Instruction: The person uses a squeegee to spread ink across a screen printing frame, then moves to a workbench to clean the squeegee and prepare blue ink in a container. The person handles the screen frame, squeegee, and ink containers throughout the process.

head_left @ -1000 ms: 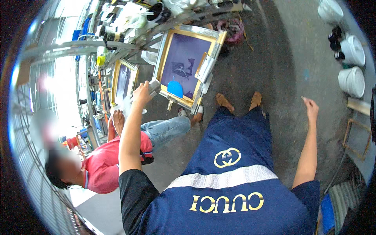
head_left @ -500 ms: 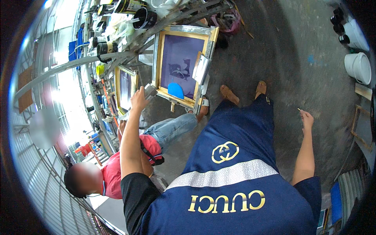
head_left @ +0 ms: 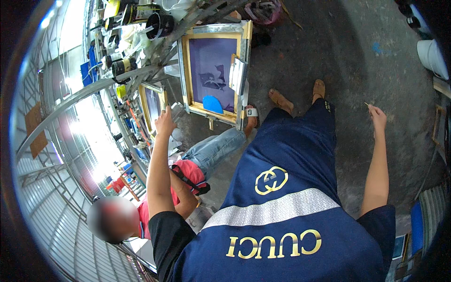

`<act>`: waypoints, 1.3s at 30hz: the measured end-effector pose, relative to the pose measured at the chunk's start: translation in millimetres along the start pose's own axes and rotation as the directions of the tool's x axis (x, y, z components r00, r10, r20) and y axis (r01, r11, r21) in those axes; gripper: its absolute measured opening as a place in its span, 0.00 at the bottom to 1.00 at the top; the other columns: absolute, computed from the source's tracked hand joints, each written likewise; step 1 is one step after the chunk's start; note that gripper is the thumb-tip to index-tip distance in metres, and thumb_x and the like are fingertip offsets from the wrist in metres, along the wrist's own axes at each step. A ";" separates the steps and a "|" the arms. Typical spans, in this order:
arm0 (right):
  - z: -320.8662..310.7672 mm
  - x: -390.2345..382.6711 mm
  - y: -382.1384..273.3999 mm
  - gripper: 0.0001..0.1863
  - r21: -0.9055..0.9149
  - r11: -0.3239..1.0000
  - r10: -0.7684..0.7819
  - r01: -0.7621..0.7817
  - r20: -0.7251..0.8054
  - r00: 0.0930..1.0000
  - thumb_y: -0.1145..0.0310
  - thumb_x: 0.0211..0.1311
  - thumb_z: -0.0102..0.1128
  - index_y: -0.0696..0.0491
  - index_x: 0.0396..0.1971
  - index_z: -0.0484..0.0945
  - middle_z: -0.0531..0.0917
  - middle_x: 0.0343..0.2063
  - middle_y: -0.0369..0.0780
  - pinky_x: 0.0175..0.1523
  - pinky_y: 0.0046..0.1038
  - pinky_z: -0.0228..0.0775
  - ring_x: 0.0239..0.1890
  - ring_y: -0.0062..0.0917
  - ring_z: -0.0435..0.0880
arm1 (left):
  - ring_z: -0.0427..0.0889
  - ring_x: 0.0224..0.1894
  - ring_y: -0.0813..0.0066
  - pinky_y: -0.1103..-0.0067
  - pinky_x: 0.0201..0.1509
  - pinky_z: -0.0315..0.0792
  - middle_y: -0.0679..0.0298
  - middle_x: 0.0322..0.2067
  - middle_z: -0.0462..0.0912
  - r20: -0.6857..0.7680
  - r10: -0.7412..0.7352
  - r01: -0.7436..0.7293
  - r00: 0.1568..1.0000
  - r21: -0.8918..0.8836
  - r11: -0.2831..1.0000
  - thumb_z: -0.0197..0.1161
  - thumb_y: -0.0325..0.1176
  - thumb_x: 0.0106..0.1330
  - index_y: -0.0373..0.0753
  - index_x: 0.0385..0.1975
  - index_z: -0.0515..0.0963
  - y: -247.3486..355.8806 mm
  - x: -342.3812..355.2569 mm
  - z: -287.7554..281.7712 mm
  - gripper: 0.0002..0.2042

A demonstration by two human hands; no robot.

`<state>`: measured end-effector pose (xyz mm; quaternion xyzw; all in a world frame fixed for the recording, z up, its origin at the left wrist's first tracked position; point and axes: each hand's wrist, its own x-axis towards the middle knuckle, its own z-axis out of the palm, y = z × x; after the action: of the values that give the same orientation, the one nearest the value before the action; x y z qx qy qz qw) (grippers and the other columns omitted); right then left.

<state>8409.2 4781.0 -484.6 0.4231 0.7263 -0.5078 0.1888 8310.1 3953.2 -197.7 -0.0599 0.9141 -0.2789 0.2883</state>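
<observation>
Left hand (head_left: 164,123) raised on an outstretched arm, fingers spread loosely, palm away from camera; it sits over the lower corner of a small wood-framed screen (head_left: 151,104) leaning on the metal rack (head_left: 141,70). Contact or a gap: cannot tell, and no clear hold on anything.

Just right of that hand, a larger wood-framed screen (head_left: 213,70) with purple mesh stands tilted against the same rack; a blue patch (head_left: 213,104) shows at its lower edge, and a flat metal-edged piece (head_left: 237,75) lies against its right side.

Right hand (head_left: 377,117) hangs out to the side over bare concrete floor (head_left: 366,56), fingers lightly curled, a thin stick-like sliver (head_left: 367,104) pinched at the fingertips.

Below the left arm, a seated person in a red shirt (head_left: 188,174) and jeans, one sandal (head_left: 252,113) near the big frame. 2 sandalled feet of the wearer show ahead. Dark cans (head_left: 159,23) on the rack shelf; white bucket (head_left: 430,56) far right.
</observation>
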 end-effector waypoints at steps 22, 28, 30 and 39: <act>-0.3 -1.0 50.6 0.16 0.058 0.997 0.048 -0.048 0.012 0.999 0.53 0.66 0.71 0.52 0.32 0.85 0.78 0.26 0.27 0.34 0.21 0.59 0.27 0.12 0.69 | 0.82 0.52 0.52 0.61 0.55 0.76 0.56 0.50 0.82 -0.227 0.084 -0.099 0.970 -0.056 0.993 0.76 0.33 0.53 0.41 0.57 0.72 5.7 -39.3 4.7 0.30; 5.6 -4.0 41.8 0.17 0.013 0.999 0.044 -0.044 -0.022 0.999 0.53 0.66 0.71 0.54 0.33 0.86 0.79 0.27 0.28 0.36 0.22 0.63 0.29 0.13 0.71 | 0.82 0.53 0.54 0.60 0.54 0.75 0.57 0.50 0.81 -0.273 0.091 -0.101 0.958 -0.023 0.995 0.78 0.36 0.51 0.41 0.58 0.71 9.0 -41.7 3.1 0.33; 5.5 -2.9 44.4 0.17 0.014 0.999 0.041 -0.040 -0.025 0.999 0.53 0.66 0.71 0.55 0.34 0.86 0.80 0.28 0.29 0.37 0.22 0.64 0.30 0.13 0.72 | 0.82 0.53 0.53 0.59 0.53 0.75 0.57 0.49 0.81 -0.249 0.067 -0.065 0.966 0.016 0.998 0.79 0.36 0.50 0.41 0.57 0.71 12.8 -39.9 0.3 0.33; -3.6 -5.4 63.8 0.17 0.055 0.996 0.075 -0.072 -0.044 0.996 0.54 0.65 0.72 0.55 0.33 0.86 0.79 0.26 0.28 0.36 0.21 0.62 0.28 0.13 0.71 | 0.85 0.50 0.50 0.59 0.50 0.77 0.54 0.47 0.83 -0.064 -0.057 0.059 0.996 0.029 0.998 0.81 0.39 0.50 0.43 0.55 0.71 26.6 -17.7 -8.2 0.33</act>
<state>8464.2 4790.1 -516.2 0.4658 0.7006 -0.5099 0.1794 8321.5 3984.2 -197.9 -0.0732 0.9162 -0.3032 0.2517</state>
